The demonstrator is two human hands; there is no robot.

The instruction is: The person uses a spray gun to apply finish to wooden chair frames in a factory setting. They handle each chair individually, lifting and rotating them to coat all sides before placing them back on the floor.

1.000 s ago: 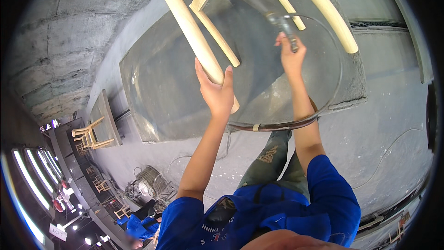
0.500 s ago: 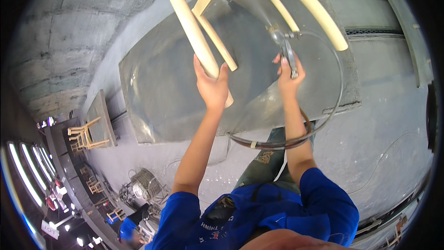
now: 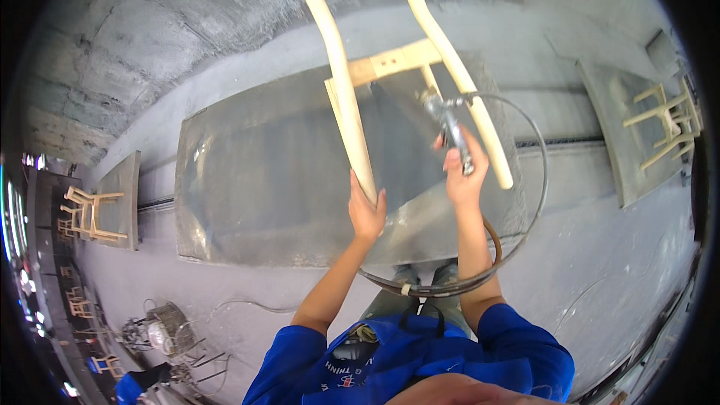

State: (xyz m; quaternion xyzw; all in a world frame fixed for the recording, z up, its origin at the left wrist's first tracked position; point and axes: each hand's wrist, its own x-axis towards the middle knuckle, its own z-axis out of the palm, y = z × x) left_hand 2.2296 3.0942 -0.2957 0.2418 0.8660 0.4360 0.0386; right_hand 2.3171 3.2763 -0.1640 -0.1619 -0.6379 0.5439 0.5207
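A pale wooden chair frame (image 3: 355,135) is tilted up over a dark grey board-like table (image 3: 255,180). My left hand (image 3: 366,211) is wrapped round the lower end of its left leg. In my right hand (image 3: 465,172) is a metal spray gun (image 3: 448,126), its nozzle pointing up and left at the space between the chair's legs, near the cross rail (image 3: 397,60). A hose (image 3: 541,180) runs from the gun, loops down on the right and passes across my right forearm.
Another grey board (image 3: 600,120) at the right carries a wooden chair (image 3: 664,120). At the left, a board (image 3: 129,202) holds chair frames (image 3: 94,210). A round metal drum-like thing (image 3: 166,330) stands on the floor at lower left, near a person in blue (image 3: 131,388).
The chair frame has swung more upright, showing its upper part. Both my hands sit lower in view, the left further right. The visible spray mist has faded.
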